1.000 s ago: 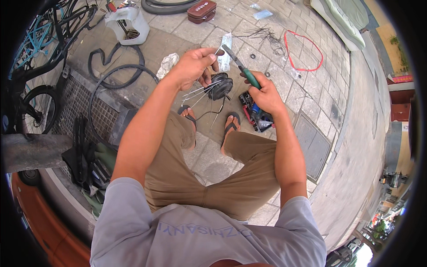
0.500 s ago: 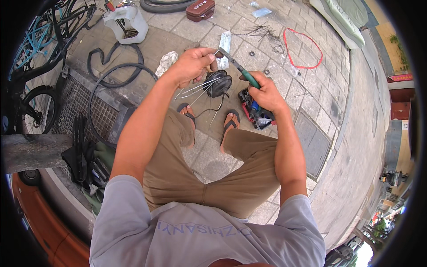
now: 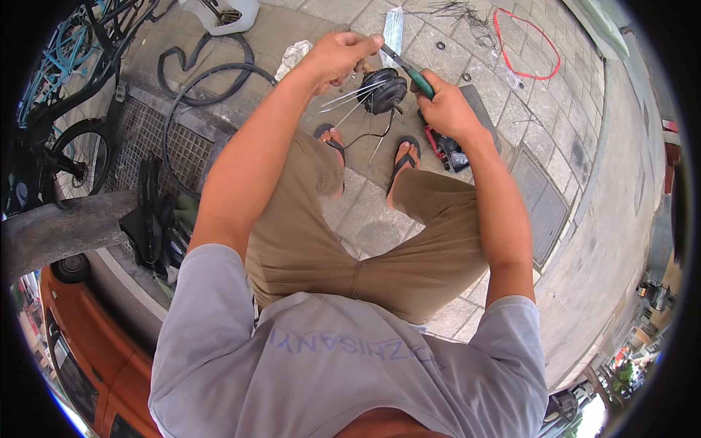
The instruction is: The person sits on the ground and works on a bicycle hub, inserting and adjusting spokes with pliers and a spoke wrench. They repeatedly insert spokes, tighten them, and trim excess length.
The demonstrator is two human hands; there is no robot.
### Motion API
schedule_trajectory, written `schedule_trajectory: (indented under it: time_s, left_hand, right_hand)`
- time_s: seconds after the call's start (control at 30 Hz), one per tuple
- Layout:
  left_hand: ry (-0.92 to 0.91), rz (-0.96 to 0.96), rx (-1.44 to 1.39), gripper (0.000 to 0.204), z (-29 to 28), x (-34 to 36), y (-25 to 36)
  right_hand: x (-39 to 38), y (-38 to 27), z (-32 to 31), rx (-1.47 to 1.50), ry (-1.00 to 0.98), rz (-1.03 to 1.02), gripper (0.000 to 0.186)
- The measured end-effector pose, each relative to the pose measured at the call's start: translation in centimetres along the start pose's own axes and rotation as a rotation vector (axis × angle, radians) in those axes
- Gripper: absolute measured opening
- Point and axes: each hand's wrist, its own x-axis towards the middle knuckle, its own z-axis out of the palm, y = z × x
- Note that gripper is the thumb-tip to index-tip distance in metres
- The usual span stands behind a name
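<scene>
My left hand [image 3: 337, 61] is closed, thumb and forefinger pressed together at the dark metal tip of a green-handled tool [image 3: 418, 79]. What lies between those fingertips is too small to make out. My right hand [image 3: 448, 109] grips the tool's green handle, and the tool slants up and left toward the left hand. Just below both hands is a black wheel hub [image 3: 384, 90], with several loose-ended silver spokes [image 3: 349, 98] sticking out and a black cable [image 3: 359, 137] hanging from it. My left fingers partly cover its upper side; what supports it is unclear.
A tool tray [image 3: 447, 152] lies beside my right foot. A black tyre [image 3: 166, 131] and an inner tube [image 3: 165, 79] lie left, near a metal grate [image 3: 150, 128] and bicycles [image 3: 73, 95]. Farther off are a white cut container [image 3: 232, 20], a blue-white packet [image 3: 393, 36] and a red loop [image 3: 527, 73].
The view has shifted, so most things appear higher and farther right. My left fingertips now cover more of the tool's tip. Both hands remain closed near the hub.
</scene>
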Motion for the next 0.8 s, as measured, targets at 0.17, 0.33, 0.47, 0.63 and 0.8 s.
schedule_trajectory:
  time_s: [0.17,0.33,0.47,0.63,0.8]
  left_hand:
    - [0.031,-0.044,-0.001,0.061,-0.1,0.0,0.1]
    - [0.029,-0.088,-0.03,0.058,-0.2,0.5,-0.4]
    - [0.029,-0.103,-0.043,0.059,-0.3,0.6,-0.6]
    - [0.042,-0.112,-0.045,0.057,0.1,0.3,0.0]
    - [0.084,-0.091,-0.004,0.045,0.2,0.9,-0.9]
  right_hand:
    - [0.3,-0.8,0.7,-0.11,-0.023,0.086,0.033]
    - [0.4,0.3,1.8,-0.21,0.04,-0.002,0.034]
    - [0.7,1.4,2.7,-0.294,0.068,-0.004,0.032]
    - [0.6,1.2,3.1,-0.344,0.108,0.024,0.032]
    - [1.4,2.3,3.3,-0.159,0.046,-0.025,0.033]
